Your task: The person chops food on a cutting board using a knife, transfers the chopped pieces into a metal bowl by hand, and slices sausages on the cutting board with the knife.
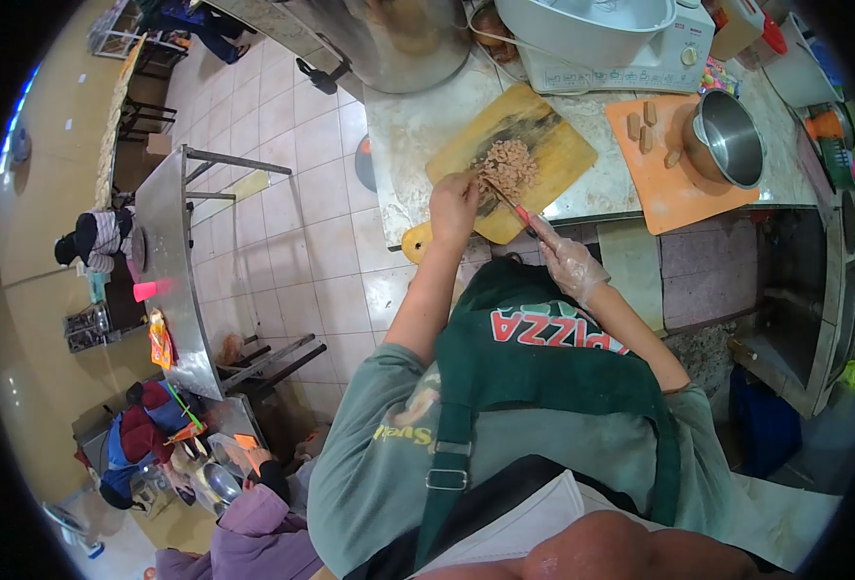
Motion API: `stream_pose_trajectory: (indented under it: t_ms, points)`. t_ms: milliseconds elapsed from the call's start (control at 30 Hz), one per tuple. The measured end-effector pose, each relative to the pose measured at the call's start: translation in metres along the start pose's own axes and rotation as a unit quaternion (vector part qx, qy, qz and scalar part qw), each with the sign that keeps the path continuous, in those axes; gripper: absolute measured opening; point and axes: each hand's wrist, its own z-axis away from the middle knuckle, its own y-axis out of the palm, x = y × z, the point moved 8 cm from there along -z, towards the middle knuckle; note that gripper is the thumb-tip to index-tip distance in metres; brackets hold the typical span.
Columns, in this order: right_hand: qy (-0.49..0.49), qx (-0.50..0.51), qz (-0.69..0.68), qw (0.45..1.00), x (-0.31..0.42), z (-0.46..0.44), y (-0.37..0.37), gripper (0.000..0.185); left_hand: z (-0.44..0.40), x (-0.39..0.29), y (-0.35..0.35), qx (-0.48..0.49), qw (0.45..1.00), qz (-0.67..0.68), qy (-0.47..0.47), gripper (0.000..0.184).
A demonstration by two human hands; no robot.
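Note:
A yellow wooden cutting board (447, 145) lies at the counter's front edge, with a pile of finely chopped pinkish-brown meat (510, 166) on its dark-stained middle. In a clear plastic glove, my right hand (574, 269) is closed around the red handle of a knife (522, 214). The blade slants up and left over the near side of the pile. Bare and closed, my left hand (454, 205) is at the pile's left side, close to the knife tip. Its fingertips are pinched together; whether they hold the blade or a bit of meat cannot be made out.
Right of the board, an orange cutting mat (654, 184) bears a steel pot (727, 140) and several short sausage pieces (646, 140). A white mixer (611, 68) and a large metal vessel (389, 43) stand behind. People work at left, near a steel table (171, 232).

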Motion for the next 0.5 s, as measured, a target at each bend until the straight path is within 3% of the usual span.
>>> stream_pose_trajectory:
  t_ms: [33,100,400,500]
  points:
    - [-0.002,-0.008,0.004,1.000,-0.003,-0.003,0.004,0.048,0.001,-0.002,0.001,0.000,1.000,0.000,-0.001,0.012]
    - [-0.004,-0.016,0.010,1.000,-0.004,-0.007,0.006,0.048,0.006,0.014,0.002,0.007,0.991,0.035,-0.125,0.009]
    - [-0.001,0.002,0.024,1.000,0.003,-0.022,0.014,0.049,0.009,0.013,-0.002,-0.020,0.996,-0.037,-0.076,0.008]
    - [0.005,0.009,0.032,0.999,0.006,-0.026,0.014,0.049,0.010,0.014,-0.005,-0.024,0.994,-0.020,-0.100,0.008]
